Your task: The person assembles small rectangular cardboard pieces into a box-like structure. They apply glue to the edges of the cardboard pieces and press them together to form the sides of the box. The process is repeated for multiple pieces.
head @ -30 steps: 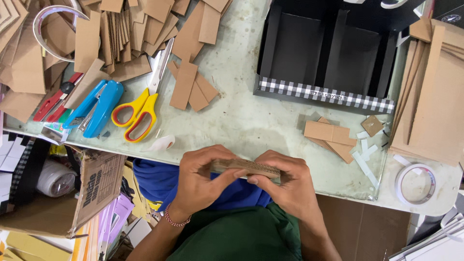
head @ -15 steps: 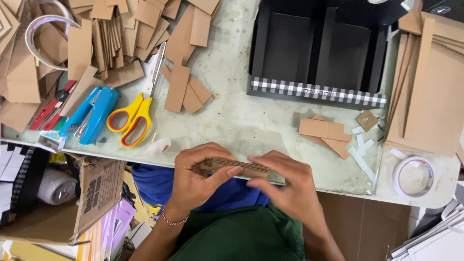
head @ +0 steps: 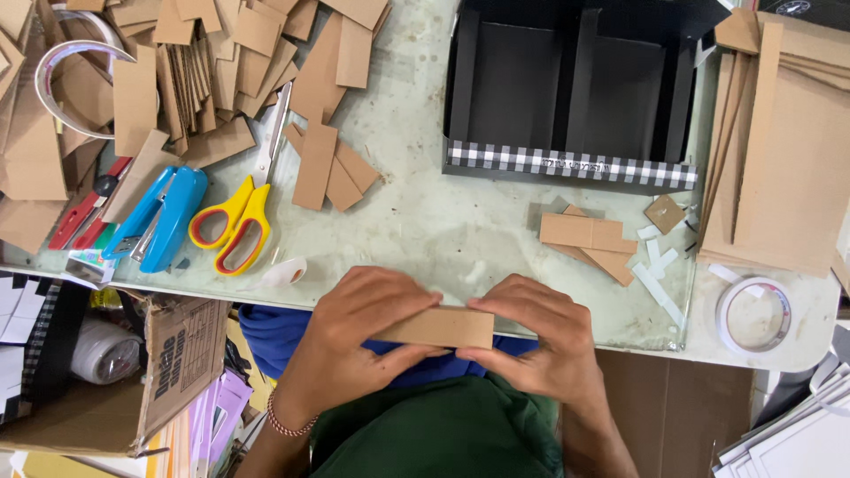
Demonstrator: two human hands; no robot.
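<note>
Nearby, scissors (head: pixel 237 221) and stapler (head: pixel 159 217) lie (untouched); both hands' grip pinches the cardboard strip (head: pixel 438 327).

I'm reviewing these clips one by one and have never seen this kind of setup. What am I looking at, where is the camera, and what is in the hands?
There is no machine here. One camera, worn on a person's head, looks straight down at their own two bare hands and the worktable. The left hand and right hand together pinch a flat brown cardboard strip at the table's near edge. On the table lie yellow-handled scissors, a blue stapler, heaps of cardboard pieces, a black box with a checked edge, larger cardboard sheets and a roll of tape.
</note>
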